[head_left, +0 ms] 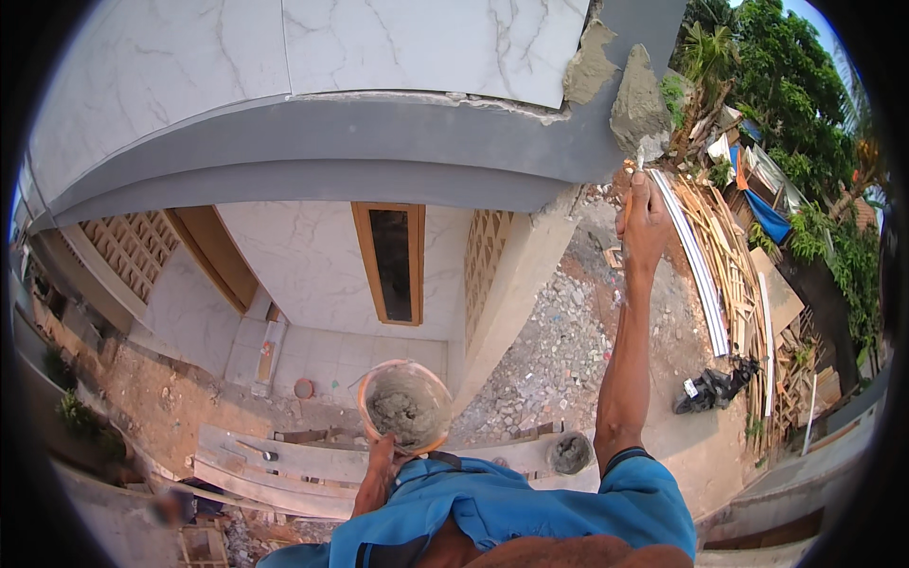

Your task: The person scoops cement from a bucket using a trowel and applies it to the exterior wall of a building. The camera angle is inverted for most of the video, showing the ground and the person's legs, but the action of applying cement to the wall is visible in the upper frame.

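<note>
My right hand [645, 216] reaches far out with its fingers wrapped round the handle of a trowel [640, 106]. The pointed blade is coated in grey mortar and stands close to the outer corner of a grey beam [407, 142]. Whether it touches the beam I cannot tell. A rough patch of mortar [590, 62] sticks to the wall just left of the blade. Close to my body, my left hand [381, 458] grips the side of an orange-rimmed bucket [439, 377]. Wet grey mortar [405, 415] lies inside the bucket.
Below me runs a plank platform [312, 488], with a second mortar bucket [570, 453] and a hammer-like tool [269, 455] on it. Far below are rubble [559, 331], stacked timber [720, 256] and a parked motorbike [717, 386]. Marble-patterned panels [407, 43] cover the wall above the beam.
</note>
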